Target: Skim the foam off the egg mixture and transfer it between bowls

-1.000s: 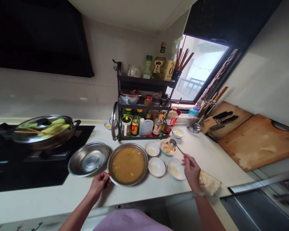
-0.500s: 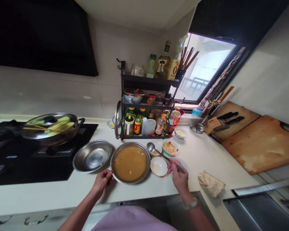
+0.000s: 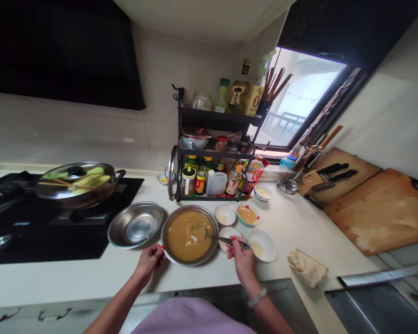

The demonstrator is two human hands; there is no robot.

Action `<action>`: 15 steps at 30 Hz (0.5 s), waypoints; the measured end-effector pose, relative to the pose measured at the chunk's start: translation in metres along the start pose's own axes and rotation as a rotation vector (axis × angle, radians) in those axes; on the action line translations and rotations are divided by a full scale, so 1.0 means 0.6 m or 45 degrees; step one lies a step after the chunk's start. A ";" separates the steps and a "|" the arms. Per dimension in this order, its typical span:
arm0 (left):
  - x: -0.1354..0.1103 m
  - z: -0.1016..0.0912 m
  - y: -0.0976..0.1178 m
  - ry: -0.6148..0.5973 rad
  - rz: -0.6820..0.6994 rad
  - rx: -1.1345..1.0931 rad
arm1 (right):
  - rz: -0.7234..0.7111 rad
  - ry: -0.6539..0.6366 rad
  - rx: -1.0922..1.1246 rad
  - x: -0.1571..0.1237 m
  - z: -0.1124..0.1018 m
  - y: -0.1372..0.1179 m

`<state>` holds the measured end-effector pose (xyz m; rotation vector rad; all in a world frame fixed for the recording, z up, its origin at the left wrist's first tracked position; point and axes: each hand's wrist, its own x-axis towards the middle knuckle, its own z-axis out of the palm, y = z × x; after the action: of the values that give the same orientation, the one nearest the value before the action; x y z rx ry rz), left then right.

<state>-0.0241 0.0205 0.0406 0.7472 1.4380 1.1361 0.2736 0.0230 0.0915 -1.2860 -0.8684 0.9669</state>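
A steel basin (image 3: 164,248) holding brownish-yellow liquid (image 3: 183,243) stands on the counter in front of me. My left hand (image 3: 150,260) pinches its rim at the lower left. My right hand (image 3: 242,253) is closed around the handle of a metal ladle (image 3: 226,240), whose bowl is dipped into the liquid. Beneath that handle a small white bowl (image 3: 226,249) is partly hidden. Close by are another small bowl (image 3: 225,215), a teal-rimmed bowl (image 3: 248,215) with pale orange contents, and a white bowl (image 3: 264,246) with a little residue.
An empty steel basin (image 3: 135,227) stands at the left, beside the black stove (image 3: 87,241) with a lidded pan (image 3: 76,197). Behind is a black spice rack (image 3: 209,197). To the right are a folded cloth (image 3: 307,268), a knife block (image 3: 311,180) and cutting boards (image 3: 386,208).
My right hand has moved left and lowered the ladle from above the small bowls into the basin's liquid. My left hand stays on the rim.
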 end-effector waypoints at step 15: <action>0.000 0.000 0.001 -0.009 0.005 0.002 | 0.101 0.152 0.257 0.022 -0.023 -0.061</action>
<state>-0.0239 0.0209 0.0414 0.7547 1.4321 1.1346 0.2947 0.0291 0.1266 -1.1986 -0.6154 1.0023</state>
